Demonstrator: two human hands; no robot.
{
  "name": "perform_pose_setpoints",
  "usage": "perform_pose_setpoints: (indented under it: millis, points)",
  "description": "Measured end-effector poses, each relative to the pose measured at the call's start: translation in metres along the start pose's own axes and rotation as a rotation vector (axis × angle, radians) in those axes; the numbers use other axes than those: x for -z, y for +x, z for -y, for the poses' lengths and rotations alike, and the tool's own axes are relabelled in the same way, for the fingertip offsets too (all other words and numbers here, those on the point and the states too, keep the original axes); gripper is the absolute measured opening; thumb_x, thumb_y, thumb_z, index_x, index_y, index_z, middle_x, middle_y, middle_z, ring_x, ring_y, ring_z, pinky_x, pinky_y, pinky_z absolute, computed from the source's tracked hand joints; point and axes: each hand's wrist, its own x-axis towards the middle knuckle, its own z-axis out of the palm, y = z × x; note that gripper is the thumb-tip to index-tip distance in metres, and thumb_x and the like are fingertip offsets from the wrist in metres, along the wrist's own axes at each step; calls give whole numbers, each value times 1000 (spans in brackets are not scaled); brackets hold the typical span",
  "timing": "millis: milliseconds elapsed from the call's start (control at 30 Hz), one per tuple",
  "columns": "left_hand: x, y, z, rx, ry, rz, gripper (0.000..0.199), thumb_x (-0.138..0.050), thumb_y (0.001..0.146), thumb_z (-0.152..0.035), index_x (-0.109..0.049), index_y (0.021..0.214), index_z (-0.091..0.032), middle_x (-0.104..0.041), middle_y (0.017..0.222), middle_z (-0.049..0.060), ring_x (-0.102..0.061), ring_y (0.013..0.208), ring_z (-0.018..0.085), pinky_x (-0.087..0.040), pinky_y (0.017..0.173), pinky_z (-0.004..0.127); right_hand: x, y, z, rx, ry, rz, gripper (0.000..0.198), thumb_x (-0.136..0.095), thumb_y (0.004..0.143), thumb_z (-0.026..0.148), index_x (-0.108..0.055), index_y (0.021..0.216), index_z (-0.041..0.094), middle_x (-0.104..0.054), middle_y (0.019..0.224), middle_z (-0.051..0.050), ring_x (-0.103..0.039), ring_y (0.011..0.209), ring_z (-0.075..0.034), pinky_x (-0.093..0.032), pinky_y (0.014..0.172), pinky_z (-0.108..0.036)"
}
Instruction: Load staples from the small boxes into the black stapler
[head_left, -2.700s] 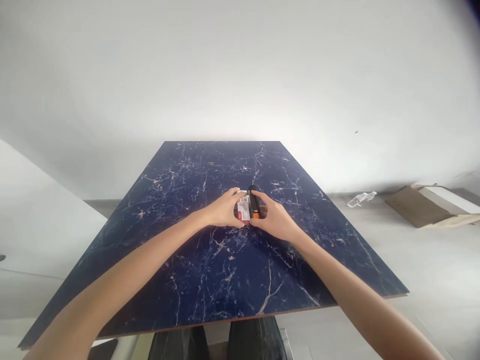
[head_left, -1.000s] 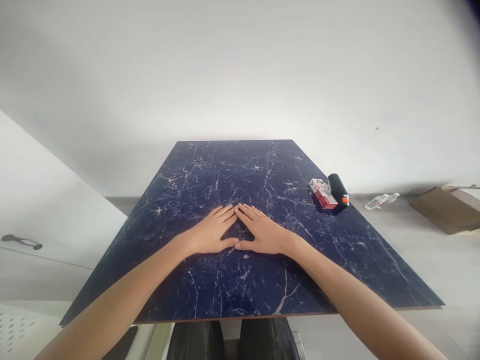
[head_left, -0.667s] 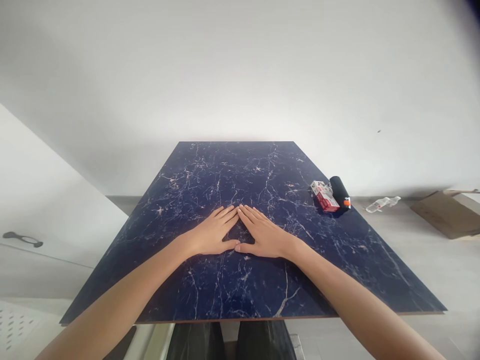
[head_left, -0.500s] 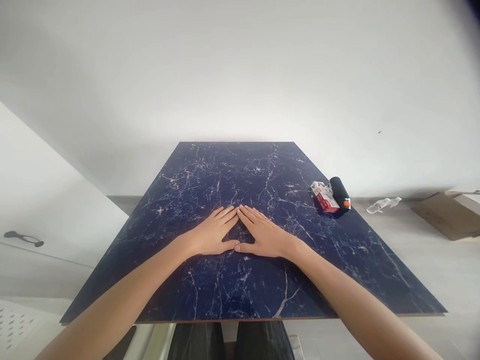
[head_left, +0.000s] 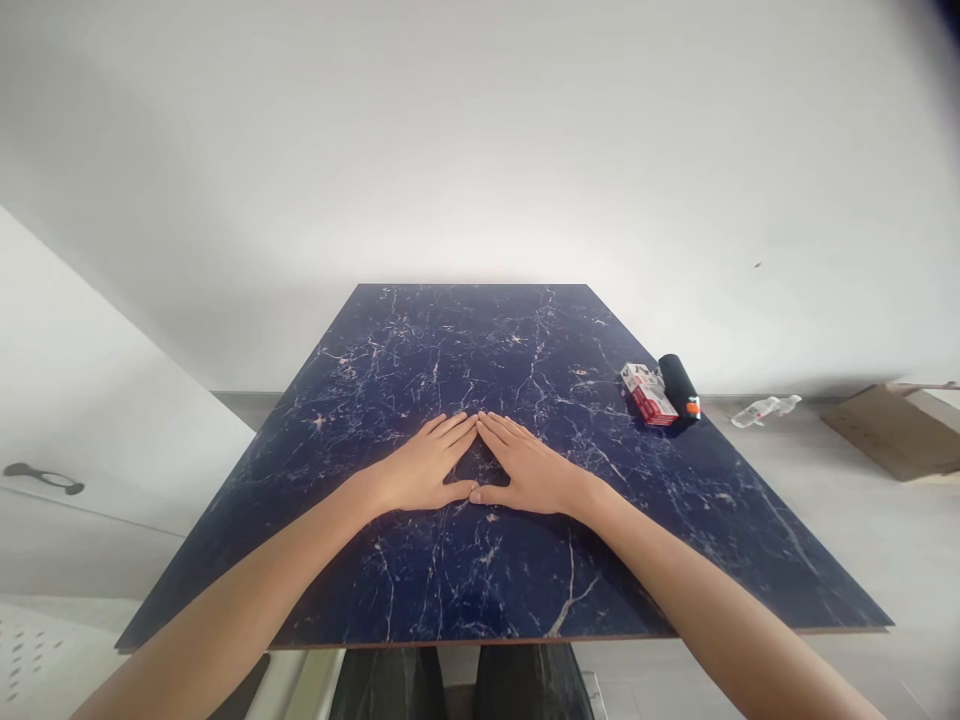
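Observation:
My left hand (head_left: 426,465) lies flat, palm down, on the dark blue marble-patterned table (head_left: 480,590). My right hand (head_left: 531,468) rests the same way beside it. Fingertips and thumb tips of the two hands meet, framing a small triangle of tabletop. Neither hand holds anything. Toward the table's right edge, well apart from my right hand, sit a red and white box (head_left: 649,394) and a black roll (head_left: 679,388) with an orange label, side by side.
An open cardboard box (head_left: 892,430) stands on the floor at the right, with a clear plastic bottle (head_left: 765,410) lying near it. A white wall (head_left: 480,150) rises behind the table. At left is a white panel with a dark handle (head_left: 43,478).

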Motion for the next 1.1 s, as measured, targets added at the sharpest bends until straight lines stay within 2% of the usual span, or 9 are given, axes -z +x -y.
perform_pose_setpoints:
  millis: [133,700,967,1033,1100]
  points:
    - [-1,0,0,-11,-1,-18,85,-35,100,-70,-7,166,-25,-2,172,5,-9,159,34,-8,129,53,0,0,0,6,9,-11,114,-41,86,87,-10,166,12,-5,171,-13,-7,158,-35,-13,130,-51]
    - [8,0,-4,29,-32,67,90,-32,98,-74,-7,166,-21,2,171,4,-3,159,34,-5,129,55,3,-1,-1,-4,35,-14,111,-44,86,85,-15,166,13,-10,171,-13,-10,158,-37,-15,129,-52]
    - [2,0,1,-4,-27,23,88,-35,98,-73,-7,166,-24,1,171,4,-5,159,34,-6,129,54,5,-2,2,-15,36,0,112,-44,86,85,-15,165,12,-10,171,-13,-11,158,-36,-15,129,-53]
    - [2,0,1,-10,-35,6,88,-38,98,-73,-10,166,-26,-3,172,4,-8,159,35,-8,129,54,6,-1,2,-3,49,-19,110,-47,86,84,-19,165,14,-13,171,-14,-14,157,-37,-17,128,-55]
    - [4,0,2,-9,-41,-17,85,-40,98,-72,-14,166,-27,-7,172,4,-12,159,34,-12,129,54,11,-1,0,32,70,-56,100,-51,88,80,-30,163,17,-23,169,-14,-24,155,-38,-24,126,-55]
